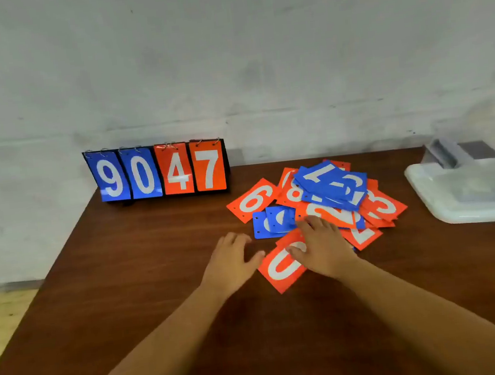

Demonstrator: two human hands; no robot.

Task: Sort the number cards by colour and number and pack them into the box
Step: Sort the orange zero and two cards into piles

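The brown table carried everything: a pale plastic box at the far right, well apart from the cards, a flip scoreboard reading 9 0 4 7 against the wall, and between them a loose heap of number cards, orange and blue, overlapping at all angles, none yet sorted or boxed. At the heap's near edge lay a tilted orange 0 card. The right hand rested flat on it, fingers spread and fairly straight, reaching onto the cards behind. The left hand lay relaxed on bare wood, holding nothing, thumb just at the card's corner. The step looked like drawing that 0 clear to start an orange pile. It would go best slid under light, flat pressure towards the left hand, leaving the overlapping cards behind, then pinched at its free edge.
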